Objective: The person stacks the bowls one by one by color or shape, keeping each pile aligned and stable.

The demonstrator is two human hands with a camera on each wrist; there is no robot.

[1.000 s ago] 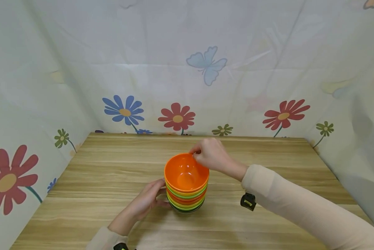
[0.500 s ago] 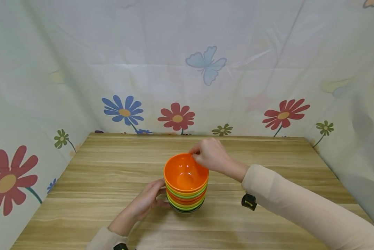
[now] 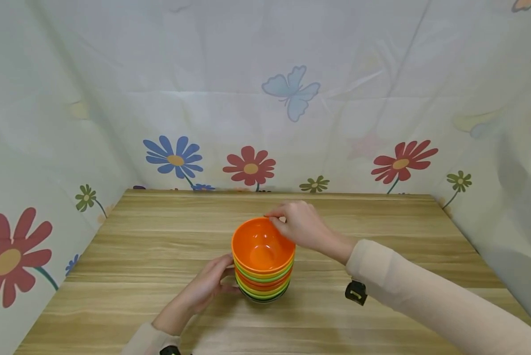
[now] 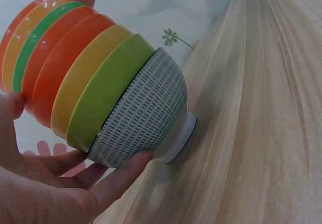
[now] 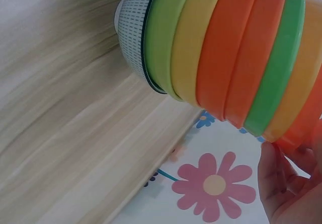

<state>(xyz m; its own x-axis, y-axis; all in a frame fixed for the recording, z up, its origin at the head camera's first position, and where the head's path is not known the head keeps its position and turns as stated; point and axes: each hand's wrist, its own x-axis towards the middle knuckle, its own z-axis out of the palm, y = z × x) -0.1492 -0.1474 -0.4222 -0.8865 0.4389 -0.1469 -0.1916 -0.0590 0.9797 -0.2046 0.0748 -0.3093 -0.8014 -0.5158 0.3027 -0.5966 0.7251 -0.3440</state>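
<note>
A stack of nested bowls stands upright on the wooden table in the head view, with an orange bowl [image 3: 261, 249] on top. Below it come yellow, green and orange bowls, then a patterned white bowl [image 4: 143, 116] with a dark rim at the bottom. My right hand [image 3: 298, 224] pinches the top orange bowl's far right rim, thumb inside. In the right wrist view the right fingers [image 5: 274, 176] sit by that rim. My left hand [image 3: 208, 283] rests against the stack's left side, its extended fingers touching the bowls and the lowest digit on the patterned one.
The wood-grain table [image 3: 159, 231] extends around the stack on all sides. A pale curtain [image 3: 345, 123] printed with flowers and a butterfly hangs behind the table and along both sides. A black strap [image 3: 356, 292] shows at my right sleeve.
My right hand has shifted slightly along the top bowl's rim, and its fingers have moved a little to the left. The left hand and the stack stay in place.
</note>
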